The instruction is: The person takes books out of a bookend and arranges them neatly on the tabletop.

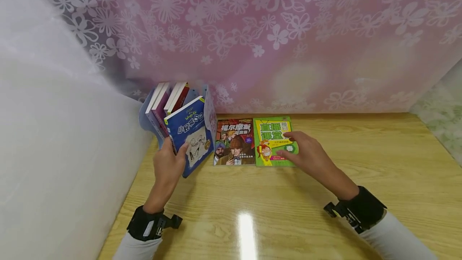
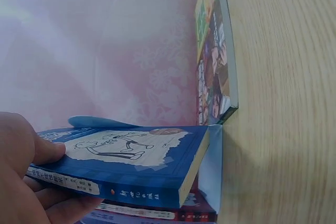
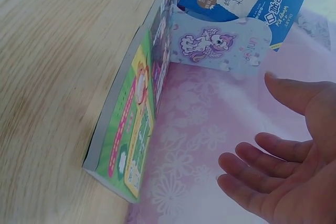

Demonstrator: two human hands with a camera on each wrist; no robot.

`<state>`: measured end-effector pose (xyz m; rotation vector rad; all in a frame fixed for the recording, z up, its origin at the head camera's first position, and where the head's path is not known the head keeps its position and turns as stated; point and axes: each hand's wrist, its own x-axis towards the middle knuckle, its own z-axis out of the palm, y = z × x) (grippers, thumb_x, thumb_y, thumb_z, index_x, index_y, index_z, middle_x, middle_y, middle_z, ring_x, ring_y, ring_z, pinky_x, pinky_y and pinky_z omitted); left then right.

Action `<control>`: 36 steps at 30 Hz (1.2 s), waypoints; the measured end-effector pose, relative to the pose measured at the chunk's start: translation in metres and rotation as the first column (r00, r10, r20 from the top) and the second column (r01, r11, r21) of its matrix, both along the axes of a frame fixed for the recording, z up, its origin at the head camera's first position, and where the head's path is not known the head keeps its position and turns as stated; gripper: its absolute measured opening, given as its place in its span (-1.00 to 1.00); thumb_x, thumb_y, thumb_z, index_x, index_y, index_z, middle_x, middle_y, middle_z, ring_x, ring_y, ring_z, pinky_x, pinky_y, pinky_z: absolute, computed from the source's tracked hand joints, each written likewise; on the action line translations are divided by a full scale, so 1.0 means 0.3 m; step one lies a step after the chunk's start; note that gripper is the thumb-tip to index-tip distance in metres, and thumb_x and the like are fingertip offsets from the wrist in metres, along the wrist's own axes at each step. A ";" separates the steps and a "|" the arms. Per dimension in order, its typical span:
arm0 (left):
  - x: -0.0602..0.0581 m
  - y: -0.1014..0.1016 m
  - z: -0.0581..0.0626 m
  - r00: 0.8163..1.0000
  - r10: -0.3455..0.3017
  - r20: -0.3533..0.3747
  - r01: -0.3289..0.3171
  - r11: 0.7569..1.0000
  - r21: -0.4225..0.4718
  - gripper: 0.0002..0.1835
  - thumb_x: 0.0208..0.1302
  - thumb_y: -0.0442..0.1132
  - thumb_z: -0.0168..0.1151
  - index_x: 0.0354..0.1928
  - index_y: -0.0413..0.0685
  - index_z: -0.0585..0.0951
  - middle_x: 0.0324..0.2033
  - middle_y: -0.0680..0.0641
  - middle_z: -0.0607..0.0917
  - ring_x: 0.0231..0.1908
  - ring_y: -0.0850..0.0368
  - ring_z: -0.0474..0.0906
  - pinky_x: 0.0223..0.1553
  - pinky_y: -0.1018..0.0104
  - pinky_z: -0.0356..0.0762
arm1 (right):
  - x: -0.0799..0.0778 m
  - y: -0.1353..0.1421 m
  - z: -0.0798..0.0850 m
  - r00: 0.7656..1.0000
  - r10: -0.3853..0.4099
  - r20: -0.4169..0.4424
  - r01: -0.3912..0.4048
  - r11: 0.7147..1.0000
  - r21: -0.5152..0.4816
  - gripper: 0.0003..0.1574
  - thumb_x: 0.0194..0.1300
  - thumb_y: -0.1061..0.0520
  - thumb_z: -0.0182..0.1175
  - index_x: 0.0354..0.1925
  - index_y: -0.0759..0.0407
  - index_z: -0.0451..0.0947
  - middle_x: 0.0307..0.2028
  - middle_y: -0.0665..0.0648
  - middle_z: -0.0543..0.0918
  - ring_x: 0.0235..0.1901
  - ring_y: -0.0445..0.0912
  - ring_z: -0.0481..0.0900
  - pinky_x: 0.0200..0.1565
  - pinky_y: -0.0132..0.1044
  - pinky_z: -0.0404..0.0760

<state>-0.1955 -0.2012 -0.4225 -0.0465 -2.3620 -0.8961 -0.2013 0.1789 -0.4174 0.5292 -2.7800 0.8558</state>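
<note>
My left hand grips a blue book by its spine side, thumb on the cover and fingers beneath, as the left wrist view shows. The book is tilted and overlaps the front of a pale blue bookend rack with a unicorn picture on its side. Several books stand in the rack behind it. My right hand, fingers spread and holding nothing, hovers over a green book lying on the table. Left of that lies a dark comic-style book, cover up.
The wooden table runs up to a pink flowered cloth at the back. A white wall closes off the left side, close to the rack. Black camera straps sit on both wrists.
</note>
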 end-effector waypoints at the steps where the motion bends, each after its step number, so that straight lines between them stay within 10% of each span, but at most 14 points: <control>1: 0.007 -0.001 0.005 1.000 -0.009 0.000 0.009 1.000 0.001 -0.59 0.22 -0.12 0.31 0.03 -0.18 0.51 -0.28 -0.28 0.72 -0.44 -0.10 0.67 -0.51 -0.01 0.63 | 0.003 -0.001 0.004 1.000 0.000 -0.002 0.000 1.000 -0.006 -0.24 0.13 -0.10 0.36 0.16 0.27 0.39 0.09 0.30 0.51 0.00 0.16 0.51 -0.10 0.08 0.56; 21: 0.183 0.010 0.115 0.991 -0.128 0.039 0.128 0.992 0.002 -0.56 0.23 -0.14 0.30 0.10 -0.14 0.48 -0.24 -0.21 0.72 -0.41 0.01 0.68 -0.50 0.11 0.65 | 0.061 -0.042 0.047 0.998 0.069 -0.011 -0.069 0.995 -0.069 -0.08 0.01 -0.16 0.43 0.20 0.26 0.35 0.09 0.27 0.52 0.02 0.11 0.50 -0.09 0.04 0.58; 36: 0.200 0.113 0.120 0.917 -0.378 0.128 0.351 0.916 0.193 -0.53 0.25 -0.18 0.27 0.20 0.06 0.45 -0.14 -0.10 0.71 -0.29 0.18 0.66 -0.40 0.28 0.64 | 0.093 -0.049 0.070 0.990 0.142 -0.011 -0.142 0.979 -0.144 -0.09 0.02 -0.23 0.40 0.21 0.19 0.37 0.09 0.21 0.54 -0.01 0.06 0.54 -0.06 0.02 0.57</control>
